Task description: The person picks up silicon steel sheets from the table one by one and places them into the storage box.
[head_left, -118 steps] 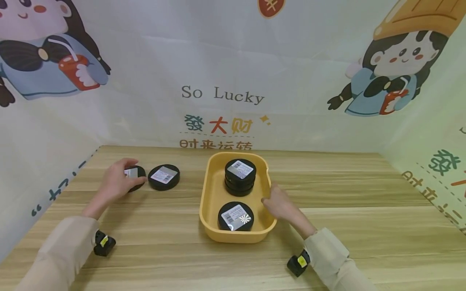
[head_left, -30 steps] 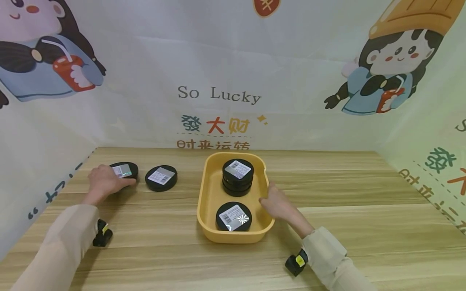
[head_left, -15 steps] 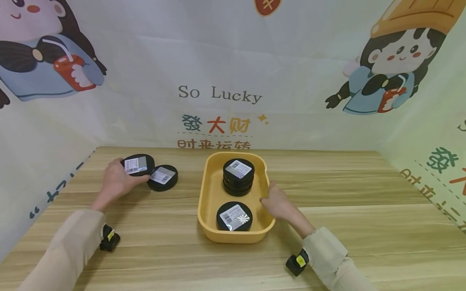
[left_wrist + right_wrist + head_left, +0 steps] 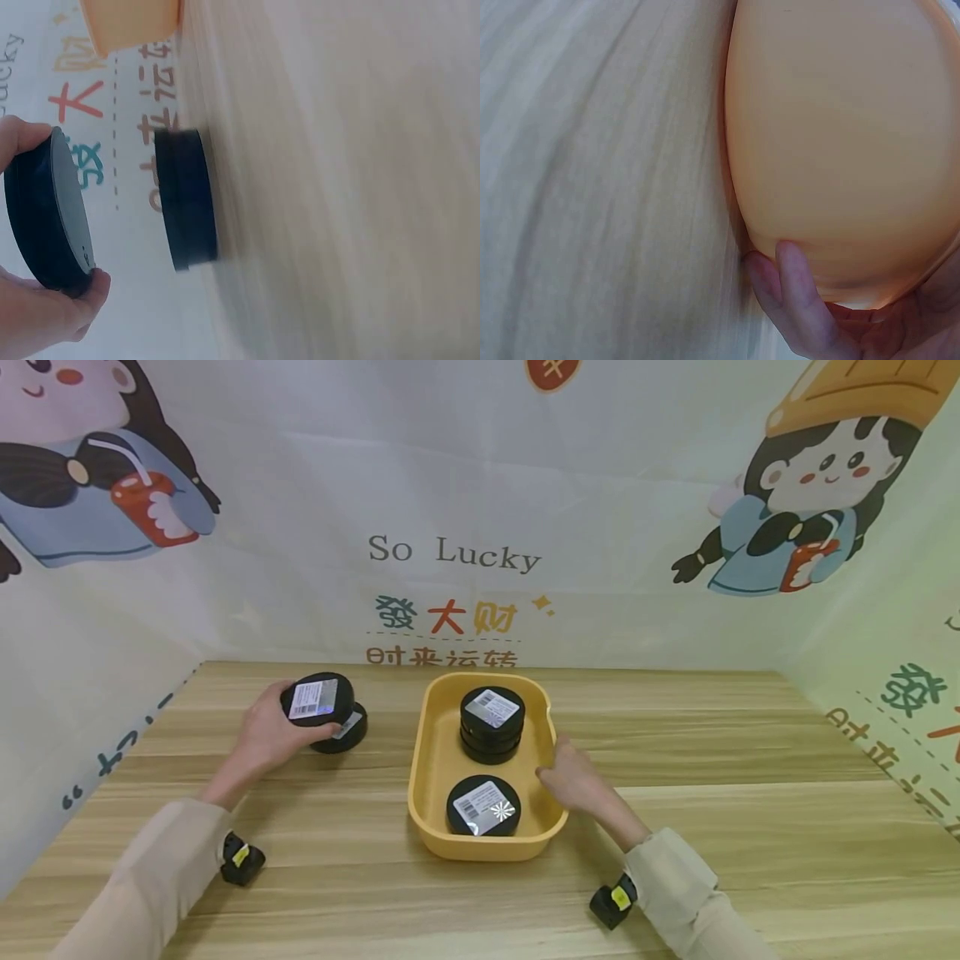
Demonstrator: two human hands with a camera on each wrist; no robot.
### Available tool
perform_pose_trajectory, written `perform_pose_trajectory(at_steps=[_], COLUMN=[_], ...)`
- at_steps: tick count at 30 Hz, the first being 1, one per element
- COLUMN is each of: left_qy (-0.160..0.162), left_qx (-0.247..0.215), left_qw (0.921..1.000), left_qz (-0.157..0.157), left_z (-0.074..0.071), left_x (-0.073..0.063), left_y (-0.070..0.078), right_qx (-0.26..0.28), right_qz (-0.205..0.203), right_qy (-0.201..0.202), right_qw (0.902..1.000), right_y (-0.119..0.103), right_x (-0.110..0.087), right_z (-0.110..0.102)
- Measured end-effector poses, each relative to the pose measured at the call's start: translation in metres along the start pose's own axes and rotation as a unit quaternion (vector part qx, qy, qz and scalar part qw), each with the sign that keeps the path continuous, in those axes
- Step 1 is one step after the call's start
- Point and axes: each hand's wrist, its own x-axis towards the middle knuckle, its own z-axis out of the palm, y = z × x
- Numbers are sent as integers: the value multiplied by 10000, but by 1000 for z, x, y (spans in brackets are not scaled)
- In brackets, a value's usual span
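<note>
My left hand (image 4: 264,737) holds a flat round black container (image 4: 321,700), silver label upward, between thumb and fingers. It is raised off the table and partly covers a second black container (image 4: 349,737) in the head view. In the left wrist view the held container (image 4: 39,214) shows its grey underside, while the other container (image 4: 187,201) rests on the table. My right hand (image 4: 576,781) grips the right side of a yellow tray (image 4: 487,848), thumb over the rim. Fingers (image 4: 801,289) press the tray's outer wall (image 4: 840,135) in the right wrist view.
Inside the tray stands a stack of black containers (image 4: 492,710) at the far end. A single black container (image 4: 483,806) lies at the near end. Printed cloth (image 4: 600,527) walls off the back and both sides of the wooden table (image 4: 337,902).
My left hand has taken the leftmost container up from the table and moved right with it, over the second container. The right hand and the tray have stayed in place.
</note>
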Motion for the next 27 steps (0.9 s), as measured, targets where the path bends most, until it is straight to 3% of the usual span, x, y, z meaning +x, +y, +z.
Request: perform_pose_trajectory(at_steps=[11, 27], left_qy=[-155, -503], left_qx=[-143, -523], left_qw=[9981, 9923], left_qz=[576, 1008], left_z=[12, 31], left_x=[-5, -16], left_y=[20, 47], right_qx=[-67, -70], right_qz=[2, 23], right_qy=[22, 24], right_qw=[10000, 10000], right_y=[0, -1], right_x=[0, 0], right_z=[0, 0])
